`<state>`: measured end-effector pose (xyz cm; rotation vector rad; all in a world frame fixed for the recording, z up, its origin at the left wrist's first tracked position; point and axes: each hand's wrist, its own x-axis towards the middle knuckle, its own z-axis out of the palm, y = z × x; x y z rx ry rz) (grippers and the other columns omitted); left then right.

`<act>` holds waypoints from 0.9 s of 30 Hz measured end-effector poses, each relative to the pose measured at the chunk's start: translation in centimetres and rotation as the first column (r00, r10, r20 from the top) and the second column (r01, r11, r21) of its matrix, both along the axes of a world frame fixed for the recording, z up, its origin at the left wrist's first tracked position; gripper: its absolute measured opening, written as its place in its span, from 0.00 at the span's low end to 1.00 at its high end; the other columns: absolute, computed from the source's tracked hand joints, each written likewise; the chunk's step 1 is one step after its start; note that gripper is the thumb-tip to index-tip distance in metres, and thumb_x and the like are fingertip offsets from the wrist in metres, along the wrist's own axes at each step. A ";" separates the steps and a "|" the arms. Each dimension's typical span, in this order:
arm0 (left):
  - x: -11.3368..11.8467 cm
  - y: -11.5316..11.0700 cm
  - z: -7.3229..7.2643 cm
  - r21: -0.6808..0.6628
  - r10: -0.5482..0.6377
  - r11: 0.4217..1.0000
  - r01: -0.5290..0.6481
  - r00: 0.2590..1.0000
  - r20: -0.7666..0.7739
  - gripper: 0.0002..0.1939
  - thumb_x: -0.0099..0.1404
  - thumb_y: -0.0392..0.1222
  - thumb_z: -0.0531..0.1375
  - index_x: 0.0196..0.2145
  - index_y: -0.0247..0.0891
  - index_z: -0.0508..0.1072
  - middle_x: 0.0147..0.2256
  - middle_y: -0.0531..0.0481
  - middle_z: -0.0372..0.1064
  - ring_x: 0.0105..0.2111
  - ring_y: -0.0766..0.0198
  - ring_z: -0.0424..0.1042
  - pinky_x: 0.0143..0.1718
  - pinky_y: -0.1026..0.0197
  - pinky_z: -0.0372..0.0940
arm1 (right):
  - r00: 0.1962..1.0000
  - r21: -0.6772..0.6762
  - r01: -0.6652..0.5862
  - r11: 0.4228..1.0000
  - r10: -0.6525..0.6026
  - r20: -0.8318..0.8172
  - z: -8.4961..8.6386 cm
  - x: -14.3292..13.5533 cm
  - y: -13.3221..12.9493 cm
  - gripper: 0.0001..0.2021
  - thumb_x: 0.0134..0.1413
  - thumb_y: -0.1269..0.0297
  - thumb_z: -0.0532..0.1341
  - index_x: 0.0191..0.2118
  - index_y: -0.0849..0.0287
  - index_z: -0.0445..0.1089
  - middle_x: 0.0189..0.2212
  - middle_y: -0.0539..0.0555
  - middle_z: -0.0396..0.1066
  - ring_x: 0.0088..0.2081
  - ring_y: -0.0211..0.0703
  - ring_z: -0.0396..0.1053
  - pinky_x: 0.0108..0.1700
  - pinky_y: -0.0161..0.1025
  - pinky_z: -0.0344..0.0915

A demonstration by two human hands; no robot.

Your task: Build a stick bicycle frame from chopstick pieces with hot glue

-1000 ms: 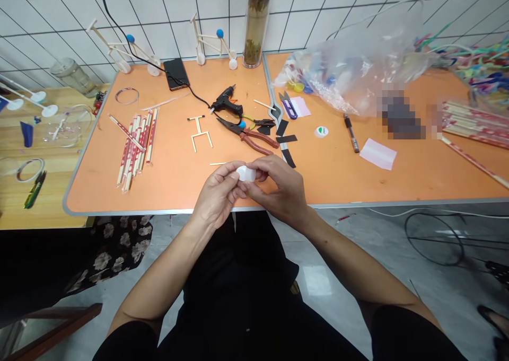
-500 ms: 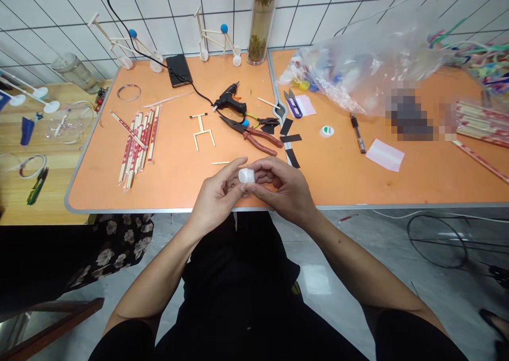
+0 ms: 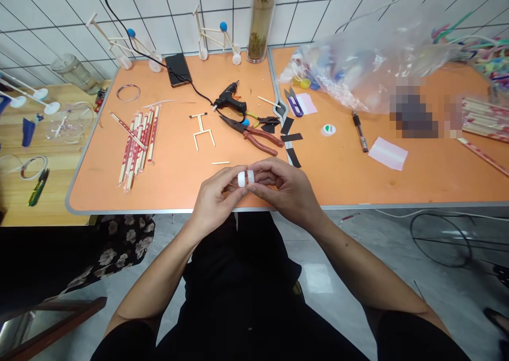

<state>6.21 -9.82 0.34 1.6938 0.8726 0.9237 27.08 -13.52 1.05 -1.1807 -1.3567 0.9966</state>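
Note:
Just above the table's front edge, my left hand (image 3: 217, 192) pinches a white bottle cap (image 3: 241, 179) between thumb and fingers. My right hand (image 3: 285, 187) grips a second white cap (image 3: 250, 176), held close beside the first with a narrow gap showing. Both caps stand on edge, rims facing sideways. Beyond my hands lie red-handled pliers (image 3: 258, 138), a short thin stick (image 3: 220, 163) and a small frame of glued sticks (image 3: 203, 133). Another white cap with a green mark (image 3: 328, 130) rests on the table to the right.
A black glue gun (image 3: 229, 100) with a cord lies behind the pliers. Wrapped chopsticks (image 3: 137, 143) are at left, black tape strips (image 3: 292, 137) and purple snips (image 3: 294, 104) at right. Two stick tricycle models (image 3: 217, 37) (image 3: 127, 45), a tall bottle (image 3: 261, 24) and a plastic bag (image 3: 358, 69) stand behind.
The two white caps have come slightly apart, so a gap now shows between them. My hands have otherwise stayed in place; the view has shifted slightly.

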 end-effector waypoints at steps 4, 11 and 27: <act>-0.2 0.0 -1.0 0.123 0.021 0.992 -0.015 0.999 -0.045 0.22 0.74 0.42 0.70 0.64 0.42 0.82 0.52 0.45 0.85 0.44 0.61 0.83 0.46 0.62 0.77 | 0.995 -0.157 -0.035 0.987 0.019 -0.097 0.3 -0.1 0.0 0.22 0.52 0.48 0.83 0.47 0.50 0.81 0.39 0.51 0.85 0.42 0.50 0.85 0.49 0.49 0.84; 0.4 -0.1 -0.2 0.345 0.036 0.939 -0.001 0.995 -0.096 0.13 0.76 0.39 0.68 0.57 0.40 0.82 0.47 0.47 0.84 0.39 0.66 0.81 0.43 0.64 0.77 | 0.996 -0.168 -0.009 0.986 -0.007 -0.093 1.1 -0.2 -0.5 0.15 0.53 0.56 0.82 0.42 0.50 0.80 0.36 0.49 0.82 0.36 0.44 0.80 0.42 0.44 0.80; 0.1 -0.8 -1.6 0.527 0.111 0.850 -0.004 0.979 -0.172 0.15 0.78 0.34 0.66 0.59 0.41 0.78 0.40 0.52 0.78 0.33 0.69 0.75 0.37 0.66 0.72 | 0.539 -0.027 0.811 0.584 -0.731 0.419 6.0 28.9 9.6 0.19 0.68 0.79 0.69 0.61 0.83 0.77 0.52 0.76 0.83 0.29 0.25 0.75 0.39 0.40 0.73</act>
